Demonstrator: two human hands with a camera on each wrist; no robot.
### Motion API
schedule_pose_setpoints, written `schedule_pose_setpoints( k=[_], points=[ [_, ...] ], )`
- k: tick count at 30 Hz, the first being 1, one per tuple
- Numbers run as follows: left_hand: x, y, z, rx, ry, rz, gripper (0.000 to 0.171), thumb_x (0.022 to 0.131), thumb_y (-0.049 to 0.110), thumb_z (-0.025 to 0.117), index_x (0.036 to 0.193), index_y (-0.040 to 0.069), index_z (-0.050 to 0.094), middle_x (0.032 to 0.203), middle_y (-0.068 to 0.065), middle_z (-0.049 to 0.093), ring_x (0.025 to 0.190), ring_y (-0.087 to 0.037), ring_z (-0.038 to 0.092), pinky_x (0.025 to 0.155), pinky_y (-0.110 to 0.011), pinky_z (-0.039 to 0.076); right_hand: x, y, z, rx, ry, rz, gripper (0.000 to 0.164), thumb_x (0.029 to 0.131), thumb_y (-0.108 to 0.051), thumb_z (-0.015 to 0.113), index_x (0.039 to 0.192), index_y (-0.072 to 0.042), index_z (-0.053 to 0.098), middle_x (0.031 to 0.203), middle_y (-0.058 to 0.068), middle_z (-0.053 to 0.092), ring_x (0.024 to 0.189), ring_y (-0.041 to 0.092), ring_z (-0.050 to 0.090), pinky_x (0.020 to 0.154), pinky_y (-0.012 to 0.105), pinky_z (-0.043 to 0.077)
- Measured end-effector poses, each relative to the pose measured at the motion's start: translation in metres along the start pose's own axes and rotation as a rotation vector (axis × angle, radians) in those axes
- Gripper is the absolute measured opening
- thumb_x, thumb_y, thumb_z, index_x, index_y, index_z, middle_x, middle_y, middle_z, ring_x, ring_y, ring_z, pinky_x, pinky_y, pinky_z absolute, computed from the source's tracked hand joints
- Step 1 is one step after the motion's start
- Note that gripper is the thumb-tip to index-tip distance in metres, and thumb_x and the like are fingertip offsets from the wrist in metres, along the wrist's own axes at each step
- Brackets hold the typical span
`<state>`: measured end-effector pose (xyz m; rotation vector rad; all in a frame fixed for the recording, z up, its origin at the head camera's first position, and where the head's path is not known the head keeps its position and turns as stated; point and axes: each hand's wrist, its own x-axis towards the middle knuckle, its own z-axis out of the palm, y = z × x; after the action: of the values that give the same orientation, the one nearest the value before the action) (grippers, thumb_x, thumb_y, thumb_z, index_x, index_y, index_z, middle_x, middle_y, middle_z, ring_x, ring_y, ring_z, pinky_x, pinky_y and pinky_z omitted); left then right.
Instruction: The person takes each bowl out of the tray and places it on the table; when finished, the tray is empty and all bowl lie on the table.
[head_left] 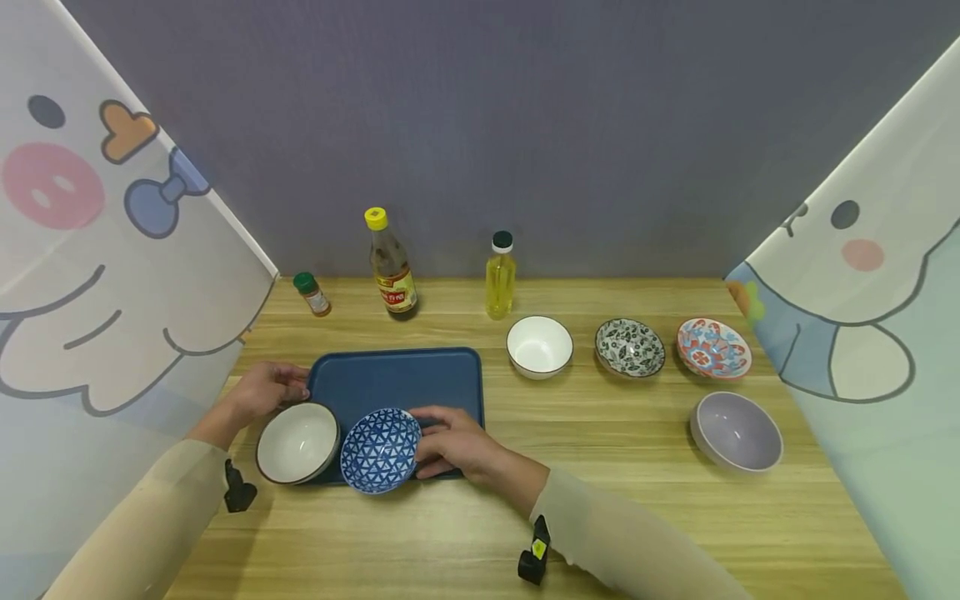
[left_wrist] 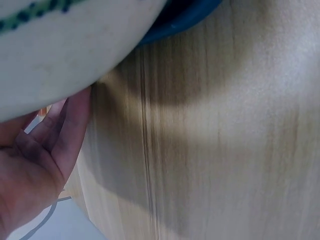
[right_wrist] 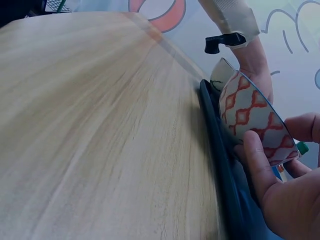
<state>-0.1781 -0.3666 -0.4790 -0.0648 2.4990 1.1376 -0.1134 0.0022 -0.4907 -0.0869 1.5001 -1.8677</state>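
A large white bowl (head_left: 297, 443) with a dark rim overlaps the left end of a blue tray (head_left: 397, 367). At its far left rim, my left hand (head_left: 266, 389) holds it; in the left wrist view the fingers (left_wrist: 75, 125) pass behind the bowl wall, partly hidden. Beside it, over the tray's front edge, is a bowl with blue triangles inside (head_left: 381, 450). My right hand (head_left: 459, 443) grips this one by its right side. Seen from the right wrist, its outside (right_wrist: 250, 112) has a red pattern and it tilts, with the thumb against the wall.
Along the back stand a green-capped spice jar (head_left: 311, 293), a yellow-capped sauce bottle (head_left: 392, 271) and an oil bottle (head_left: 500, 279). To the right are a small white bowl (head_left: 539, 346), a leaf-patterned bowl (head_left: 630, 347), a red-and-blue patterned bowl (head_left: 714, 348) and a lilac bowl (head_left: 737, 432).
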Motion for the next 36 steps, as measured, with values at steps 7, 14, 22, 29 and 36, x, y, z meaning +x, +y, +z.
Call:
schedule_pose_setpoints(
  k=[7, 14, 22, 29, 36],
  points=[
    [-0.001, -0.001, -0.002, -0.003, -0.006, -0.008, 0.045, 0.095, 0.001, 0.068, 0.134, -0.017, 0.054, 0.101, -0.015, 0.073, 0.082, -0.013, 0.069, 0.066, -0.030, 0.057, -0.007, 0.000, -0.004, 0.010, -0.019, -0.016, 0.068, 0.079, 0.004, 0.067, 0.144, -0.012, 0.057, 0.116, 0.024, 0.072, 0.076, 0.024, 0.073, 0.071, 0.045, 0.062],
    [-0.001, -0.002, -0.002, -0.020, -0.010, -0.017, 0.046, 0.096, 0.001, 0.067, 0.136, -0.016, 0.053, 0.101, -0.014, 0.073, 0.082, -0.013, 0.069, 0.067, -0.032, 0.058, -0.013, -0.005, -0.007, 0.023, -0.031, -0.028, 0.067, 0.082, 0.002, 0.068, 0.146, -0.010, 0.055, 0.122, 0.024, 0.071, 0.074, 0.023, 0.072, 0.075, 0.048, 0.062],
    [-0.002, -0.002, -0.001, -0.034, -0.007, -0.014, 0.046, 0.095, 0.001, 0.067, 0.136, -0.017, 0.053, 0.101, -0.015, 0.073, 0.081, -0.012, 0.070, 0.067, -0.032, 0.058, -0.026, -0.022, -0.010, 0.027, -0.002, -0.048, 0.068, 0.080, 0.000, 0.068, 0.147, -0.009, 0.054, 0.126, 0.022, 0.069, 0.087, 0.027, 0.074, 0.079, 0.050, 0.061],
    [-0.001, -0.002, -0.001, -0.044, -0.020, -0.004, 0.048, 0.096, 0.001, 0.067, 0.137, -0.018, 0.051, 0.102, -0.015, 0.073, 0.082, -0.012, 0.070, 0.068, -0.031, 0.058, -0.036, -0.039, -0.023, 0.017, 0.014, -0.059, 0.071, 0.080, -0.001, 0.067, 0.149, -0.009, 0.051, 0.127, 0.024, 0.068, 0.088, 0.025, 0.075, 0.082, 0.050, 0.061],
    [0.000, -0.006, 0.000, -0.043, -0.015, 0.000, 0.048, 0.096, 0.003, 0.068, 0.137, -0.017, 0.052, 0.102, -0.015, 0.073, 0.082, -0.012, 0.070, 0.067, -0.031, 0.058, -0.049, -0.053, -0.040, 0.019, 0.048, -0.075, 0.074, 0.081, -0.002, 0.065, 0.152, -0.008, 0.046, 0.130, 0.025, 0.064, 0.093, 0.028, 0.074, 0.085, 0.051, 0.060]
  ],
)
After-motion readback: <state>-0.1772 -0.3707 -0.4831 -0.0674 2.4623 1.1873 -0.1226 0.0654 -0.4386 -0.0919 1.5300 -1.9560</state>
